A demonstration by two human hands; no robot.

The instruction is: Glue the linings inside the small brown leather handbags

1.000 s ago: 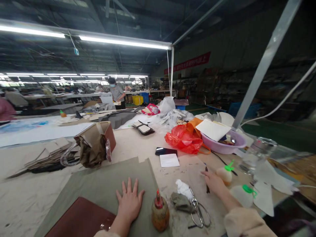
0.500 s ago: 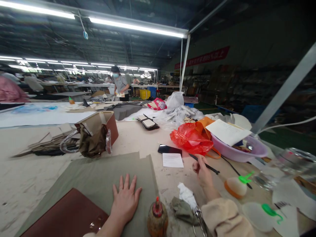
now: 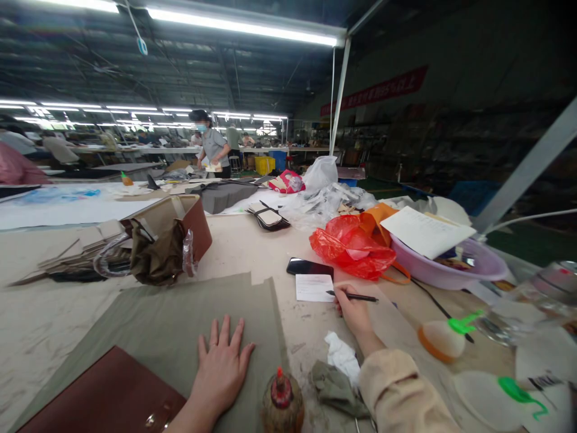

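My left hand (image 3: 222,367) lies flat with spread fingers on a grey-green fabric sheet (image 3: 180,319). Under and beside my left wrist is a dark brown leather piece (image 3: 103,397) with metal fittings. My right hand (image 3: 352,310) grips a black pen (image 3: 363,297), its tip over the right edge of a small white paper (image 3: 314,288). Just behind that paper is a dark phone (image 3: 310,268). A round bottle with a red tip (image 3: 283,400) stands between my forearms, near a crumpled white tissue (image 3: 341,355) and a green cloth (image 3: 336,388).
A brown bag (image 3: 198,228) stands at the left behind the fabric. Towards the right are a red plastic bag (image 3: 351,249), a purple basin (image 3: 487,264) and two green-capped bottles (image 3: 444,340). A person in grey (image 3: 214,147) stands beyond the table.
My right hand has moved left and towards the white paper, and the pen now points at it. My left hand stays flat on the fabric. The view has shifted slightly.
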